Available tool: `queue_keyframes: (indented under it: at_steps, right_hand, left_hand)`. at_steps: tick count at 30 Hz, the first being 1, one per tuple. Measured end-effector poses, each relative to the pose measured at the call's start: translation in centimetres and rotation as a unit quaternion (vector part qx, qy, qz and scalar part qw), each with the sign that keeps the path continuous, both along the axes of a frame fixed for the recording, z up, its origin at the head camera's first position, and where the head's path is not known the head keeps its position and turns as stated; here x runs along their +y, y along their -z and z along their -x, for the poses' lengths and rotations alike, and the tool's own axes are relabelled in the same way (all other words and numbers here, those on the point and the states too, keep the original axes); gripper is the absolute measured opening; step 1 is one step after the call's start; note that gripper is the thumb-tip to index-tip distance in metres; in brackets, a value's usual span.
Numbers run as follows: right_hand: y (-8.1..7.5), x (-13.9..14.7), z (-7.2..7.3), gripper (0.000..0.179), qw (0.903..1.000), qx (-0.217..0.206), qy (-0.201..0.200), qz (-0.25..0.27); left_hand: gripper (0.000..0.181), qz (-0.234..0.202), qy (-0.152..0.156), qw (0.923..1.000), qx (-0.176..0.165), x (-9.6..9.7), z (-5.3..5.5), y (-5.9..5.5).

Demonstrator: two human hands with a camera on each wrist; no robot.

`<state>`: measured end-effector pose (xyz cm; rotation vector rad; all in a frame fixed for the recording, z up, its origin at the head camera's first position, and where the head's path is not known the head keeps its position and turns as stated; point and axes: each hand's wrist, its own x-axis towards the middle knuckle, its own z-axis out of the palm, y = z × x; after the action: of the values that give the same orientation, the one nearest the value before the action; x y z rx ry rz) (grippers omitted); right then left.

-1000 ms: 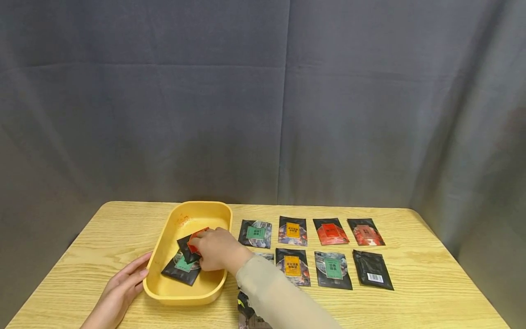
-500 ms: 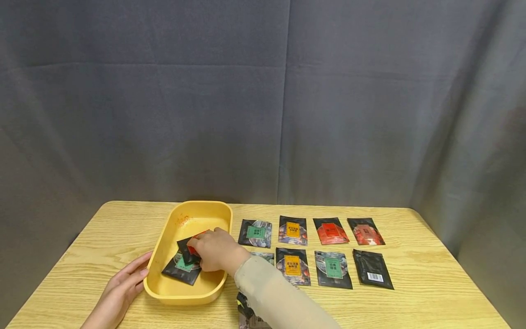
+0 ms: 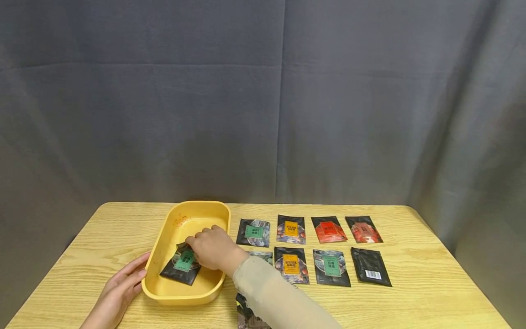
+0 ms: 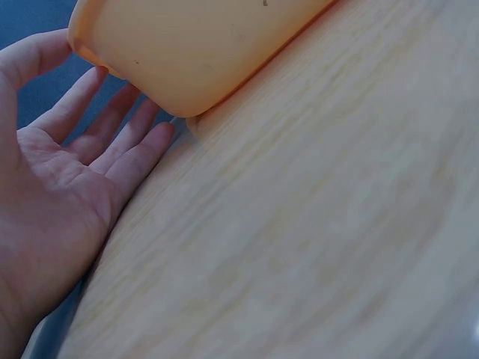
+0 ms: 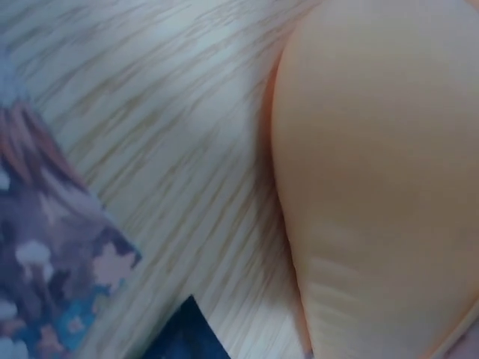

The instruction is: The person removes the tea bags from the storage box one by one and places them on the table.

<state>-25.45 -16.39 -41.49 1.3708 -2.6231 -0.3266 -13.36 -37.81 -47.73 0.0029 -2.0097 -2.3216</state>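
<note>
In the head view, a yellow plastic basin (image 3: 162, 289) stands at the left of the table. My left hand (image 3: 119, 292) touches its left outer wall with fairly straight fingers; in the left wrist view the fingertips meet the basin's rim and side. My right hand (image 3: 213, 249) reaches inside the basin with curled fingers. The black sachet with the red label, pinched in the earlier frames, is now hidden behind this hand. A black sachet with a green label (image 3: 183, 262) lies on the basin floor, right against the hand. The right wrist view shows only the basin's outer wall (image 5: 374, 172).
Right of the basin lie two rows of sachets, among them a yellow-label one (image 3: 291, 228), a red one (image 3: 329, 229) and a black one with a barcode (image 3: 371, 267). Another sachet (image 3: 251, 320) lies near the front, partly under the right sleeve (image 3: 279, 292).
The red-label sachet has gone from sight behind my right hand, uncovering more of the green-label sachet. My right hand has shifted slightly left. The left hand stays at the basin.
</note>
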Motion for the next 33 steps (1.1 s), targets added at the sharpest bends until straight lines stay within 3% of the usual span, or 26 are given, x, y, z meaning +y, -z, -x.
queue_keyframes:
  at_steps: [8, 17, 33]
  right_hand:
    - [-0.7, 0.0, -0.2, 0.018, 0.9972, 0.069, -0.020, 0.020]
    - [-1.5, 0.2, -0.7, 0.011, 0.9945, 0.091, -0.033, 0.040]
    - [-4.3, 3.9, -2.6, 0.019, 0.9771, 0.163, -0.084, 0.108]
  left_hand:
    - [0.037, 0.001, -0.001, 1.0000, -0.002, 0.0, 0.0, 0.0]
    - [0.037, -0.003, 0.003, 1.0000, 0.003, 0.0, 0.1, 0.0]
    - [0.034, 0.007, -0.002, 1.0000, -0.004, 0.0, -0.1, -0.1]
